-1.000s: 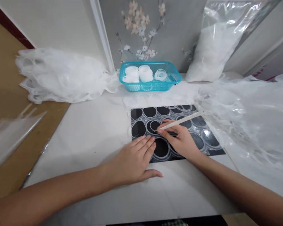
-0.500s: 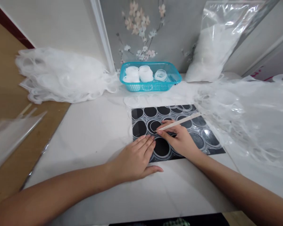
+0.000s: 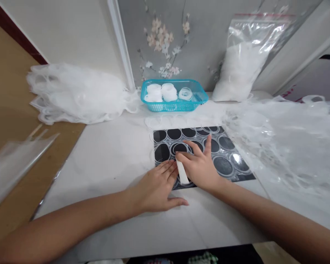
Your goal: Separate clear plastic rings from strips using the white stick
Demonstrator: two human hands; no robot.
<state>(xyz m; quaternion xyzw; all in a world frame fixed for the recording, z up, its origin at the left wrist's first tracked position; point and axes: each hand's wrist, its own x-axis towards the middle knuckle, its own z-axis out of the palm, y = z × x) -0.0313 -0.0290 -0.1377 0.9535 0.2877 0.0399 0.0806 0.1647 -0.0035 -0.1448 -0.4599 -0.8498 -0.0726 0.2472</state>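
Note:
My left hand lies flat, palm down, on the near left edge of a black sheet. Over that sheet is a clear plastic film marked with rows of whitish rings. My right hand pinches a flat white stick between thumb and index finger, its other fingers raised. The stick's broad end points toward me, close beside my left fingertips. Just beyond the pinch, one ring appears partly lifted from its hole; the stick's far tip is hidden by my fingers.
A blue basket at the back holds stacks of white rings. Heaps of translucent film with holes lie left and right. A zip bag of white material leans on the wall. The white table ends at left.
My right hand has swung the stick round: its long end pointed to the far right and now its broad end points toward me. My left hand stays flat. The view has shifted slightly.

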